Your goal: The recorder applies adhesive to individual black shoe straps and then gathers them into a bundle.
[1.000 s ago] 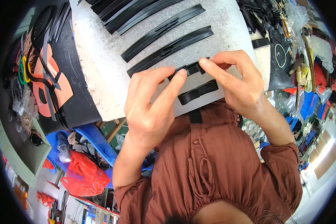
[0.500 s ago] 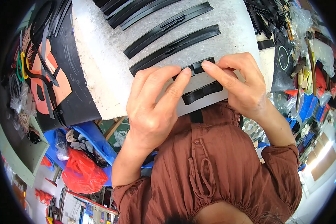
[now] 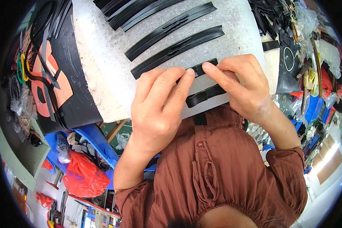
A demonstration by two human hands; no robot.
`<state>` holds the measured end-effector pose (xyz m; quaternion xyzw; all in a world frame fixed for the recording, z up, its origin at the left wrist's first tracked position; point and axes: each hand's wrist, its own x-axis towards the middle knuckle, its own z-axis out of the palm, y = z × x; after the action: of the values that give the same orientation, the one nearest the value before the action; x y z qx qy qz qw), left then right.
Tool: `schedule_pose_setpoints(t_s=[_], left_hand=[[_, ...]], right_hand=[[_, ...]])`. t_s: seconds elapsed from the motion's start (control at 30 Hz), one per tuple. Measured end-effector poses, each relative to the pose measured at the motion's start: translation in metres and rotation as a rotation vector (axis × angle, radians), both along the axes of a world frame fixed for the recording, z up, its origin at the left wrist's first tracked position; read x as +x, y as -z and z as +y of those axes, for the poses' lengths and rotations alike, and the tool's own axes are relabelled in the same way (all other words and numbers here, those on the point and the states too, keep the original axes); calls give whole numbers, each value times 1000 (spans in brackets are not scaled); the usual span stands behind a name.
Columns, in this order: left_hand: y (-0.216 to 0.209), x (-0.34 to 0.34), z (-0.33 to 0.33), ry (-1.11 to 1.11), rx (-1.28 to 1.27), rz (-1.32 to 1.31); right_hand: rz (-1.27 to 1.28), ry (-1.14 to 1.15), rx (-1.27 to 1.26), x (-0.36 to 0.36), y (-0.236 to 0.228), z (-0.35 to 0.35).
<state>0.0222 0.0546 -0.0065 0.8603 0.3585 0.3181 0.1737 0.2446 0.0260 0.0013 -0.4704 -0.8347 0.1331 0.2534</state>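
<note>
1. The small black strap piece point(image 3: 199, 70) lies on the white sheet point(image 3: 241, 38), between the two hands; its long axis slants from the near left to the far right, the right end being the farther one.
2. From where I stand, the left hand point(image 3: 155, 110) has its thumb and forefinger pinching the piece's left end; those fingers cover that end, so I can't tell how it is folded beneath them.
3. The right hand point(image 3: 249, 89) pinches toward the other end, thumb laid on the near side and forefinger bent beyond; the exact contact of that forefinger is hidden.
4. Neither hand is nearer; both are at the piece, one to each end, with its black middle showing between the two thumbs.
5. A black looped bow point(image 3: 203, 97) lies just on the near side, slanting much the same way; on the far side a long black strip point(image 3: 178, 51) runs nearly parallel, apart from the piece.
</note>
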Motion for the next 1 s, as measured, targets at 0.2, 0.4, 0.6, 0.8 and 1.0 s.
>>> schedule_pose_setpoints(t_s=[0.2, 0.4, 0.6, 0.8, 1.0], left_hand=[[-12, -4, -2, 78, 12, 167], [-18, -2, -4, 75, -62, 182], [-22, 1, -5, 66, -89, 189], [-25, 0, -3, 85, -96, 234], [-25, -1, -1, 120, -63, 271]], right_hand=[[-215, -30, 168, -4, -7, 3], [-249, -48, 115, -8, -16, 6], [-231, -47, 115, -9, -16, 6], [-224, -48, 120, -9, -14, 7], [-218, -50, 99, -9, -16, 8]])
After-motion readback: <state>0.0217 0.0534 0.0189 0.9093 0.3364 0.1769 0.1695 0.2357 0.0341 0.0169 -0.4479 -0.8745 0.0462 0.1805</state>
